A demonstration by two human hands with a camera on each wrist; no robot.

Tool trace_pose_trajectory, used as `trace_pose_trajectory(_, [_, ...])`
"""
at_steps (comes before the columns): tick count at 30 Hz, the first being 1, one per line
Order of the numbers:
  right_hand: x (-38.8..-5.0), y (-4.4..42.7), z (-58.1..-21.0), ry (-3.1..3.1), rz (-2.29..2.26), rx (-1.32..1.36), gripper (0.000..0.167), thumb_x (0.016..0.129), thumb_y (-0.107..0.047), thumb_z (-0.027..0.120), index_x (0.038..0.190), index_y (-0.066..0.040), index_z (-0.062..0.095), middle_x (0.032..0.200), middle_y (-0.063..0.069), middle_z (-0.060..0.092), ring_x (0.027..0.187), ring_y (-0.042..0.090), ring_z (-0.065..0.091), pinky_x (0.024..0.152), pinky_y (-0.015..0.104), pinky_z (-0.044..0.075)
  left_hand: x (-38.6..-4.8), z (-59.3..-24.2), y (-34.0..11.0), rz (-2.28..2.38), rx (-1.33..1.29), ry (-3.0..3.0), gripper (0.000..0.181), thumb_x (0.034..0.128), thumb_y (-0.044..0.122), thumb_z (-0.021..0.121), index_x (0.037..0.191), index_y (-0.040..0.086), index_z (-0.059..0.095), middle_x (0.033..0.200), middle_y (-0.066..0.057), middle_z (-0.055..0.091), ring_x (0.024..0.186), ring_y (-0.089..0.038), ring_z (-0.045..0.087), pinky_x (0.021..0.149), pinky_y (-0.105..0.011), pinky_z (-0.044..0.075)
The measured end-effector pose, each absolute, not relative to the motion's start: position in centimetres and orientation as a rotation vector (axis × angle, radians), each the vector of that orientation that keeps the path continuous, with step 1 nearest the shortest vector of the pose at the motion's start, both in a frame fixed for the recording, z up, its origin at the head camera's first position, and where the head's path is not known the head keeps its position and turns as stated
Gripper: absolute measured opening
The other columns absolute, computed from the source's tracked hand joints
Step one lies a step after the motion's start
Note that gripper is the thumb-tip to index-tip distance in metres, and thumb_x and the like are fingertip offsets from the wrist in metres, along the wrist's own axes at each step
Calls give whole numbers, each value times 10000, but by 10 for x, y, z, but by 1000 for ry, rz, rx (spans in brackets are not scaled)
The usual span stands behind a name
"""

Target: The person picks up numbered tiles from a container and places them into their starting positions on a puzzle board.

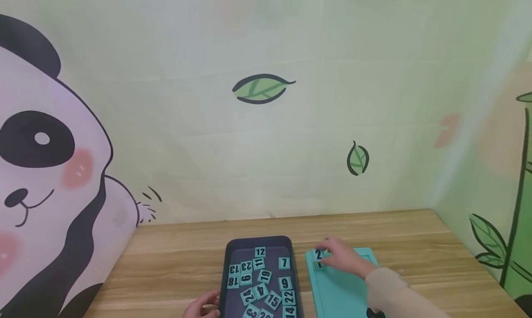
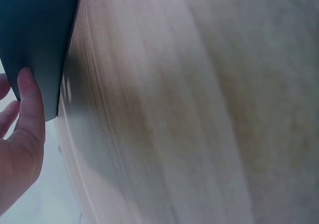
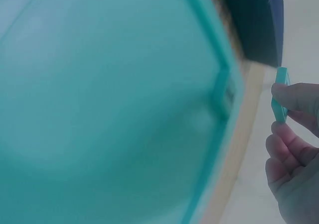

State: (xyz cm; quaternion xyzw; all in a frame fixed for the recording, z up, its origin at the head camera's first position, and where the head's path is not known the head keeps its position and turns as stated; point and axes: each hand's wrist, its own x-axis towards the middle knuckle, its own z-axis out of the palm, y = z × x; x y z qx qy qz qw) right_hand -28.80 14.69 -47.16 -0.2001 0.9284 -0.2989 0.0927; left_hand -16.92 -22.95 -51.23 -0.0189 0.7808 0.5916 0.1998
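Observation:
My right hand (image 1: 342,258) pinches a teal number tile marked 2 (image 1: 318,254) between thumb and fingers. The tile is held edge-on in the right wrist view, apart from the teal board (image 3: 124,84). Just below it in the head view, a tile marked 1 (image 1: 319,265) sits at the board's far left corner. My left hand (image 1: 202,305) is at the left side of a dark navy tray (image 1: 227,258), its fingertips against the edge. In the left wrist view, one fingertip lies on the tray's outer wall (image 2: 40,35); the other fingers are partly cut off.
Several loose number tiles, among them 12 (image 1: 260,251), 7 (image 1: 284,263) and 15 (image 1: 273,300), lie at various angles in the tray. The wooden table (image 1: 174,258) meets a printed wall backdrop (image 1: 266,170) behind. Tray and board stand side by side with a narrow gap.

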Motion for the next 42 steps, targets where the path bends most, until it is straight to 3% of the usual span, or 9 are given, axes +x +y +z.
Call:
trace_pose_trajectory(6, [-290, 165, -483, 2818, -838, -496, 319, 714, -101, 660, 1031, -117, 631, 914, -1, 544, 889, 162, 534, 725, 344, 460, -169, -512, -230, 1658, -52, 2163, 559, 802, 56, 507, 1285, -130, 295, 1091, -225, 473, 898, -218, 575, 737, -386, 492])
trace_pose_trajectory(14, [-292, 176, -496, 2823, -790, -455, 336, 696, -74, 668, 1029, -103, 637, 959, 42, 594, 907, 203, 560, 782, 398, 454, -170, -512, -231, 1656, -53, 2147, 570, 798, 69, 505, 1291, -123, 294, 1097, -219, 470, 899, -213, 572, 736, -386, 491])
trace_pose_trajectory(27, [-291, 167, -506, 2862, -751, -451, 310, 679, -86, 677, 987, -88, 650, 821, 11, 505, 749, 129, 486, 648, 307, 423, -168, -513, -232, 1677, -27, 2140, 575, 795, 79, 501, 1294, -119, 295, 1095, -208, 470, 892, -204, 566, 726, -383, 492])
trace_pose_trajectory(36, [-286, 157, -492, 2850, -847, -436, 397, 694, -180, 696, 1074, -107, 608, 961, 56, 556, 880, 192, 546, 690, 355, 464, -169, -513, -232, 1672, -27, 2122, 573, 793, 84, 501, 1294, -109, 300, 1102, -200, 473, 917, -218, 567, 746, -397, 489])
trace_pose_trajectory(42, [-282, 135, -480, 2785, -948, -609, 383, 726, -137, 667, 1094, -63, 591, 932, 84, 536, 798, 185, 504, 613, 272, 419, -169, -513, -234, 1687, -19, 2107, 583, 791, 86, 505, 1296, -111, 292, 1102, -196, 470, 923, -220, 564, 751, -400, 488])
